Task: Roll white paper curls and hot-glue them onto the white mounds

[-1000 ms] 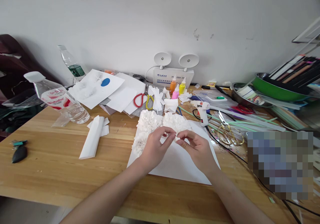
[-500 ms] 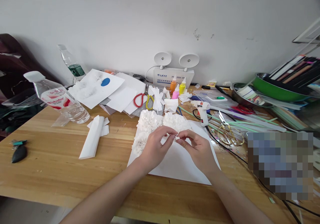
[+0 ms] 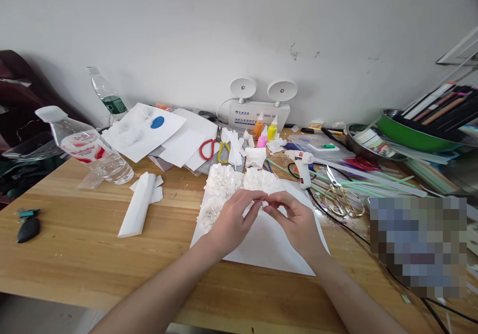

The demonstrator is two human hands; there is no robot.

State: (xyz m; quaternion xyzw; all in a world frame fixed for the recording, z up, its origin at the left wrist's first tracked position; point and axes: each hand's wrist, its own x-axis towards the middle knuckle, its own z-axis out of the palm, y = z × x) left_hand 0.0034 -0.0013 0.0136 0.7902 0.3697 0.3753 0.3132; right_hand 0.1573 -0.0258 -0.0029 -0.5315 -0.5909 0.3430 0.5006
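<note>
Wooden tabletop (image 3: 74,254) is carrying a smooth white sheet (image 3: 269,244). Bumpy patch of crumpled white tufts (image 3: 224,184) is covering the sheet's far left part. Green basin (image 3: 411,132), far right of the sheet, is holding long pencils or brushes. Clear plastic bottle (image 3: 89,150) is lying left of the sheet, red-and-white label too blurred to read. White glue gun (image 3: 303,167) is sitting just beyond the sheet's right corner. Over the sheet the left hand (image 3: 231,222) and right hand (image 3: 297,222) are hovering, fingers of both clamped on a small white paper bit (image 3: 263,203).
</note>
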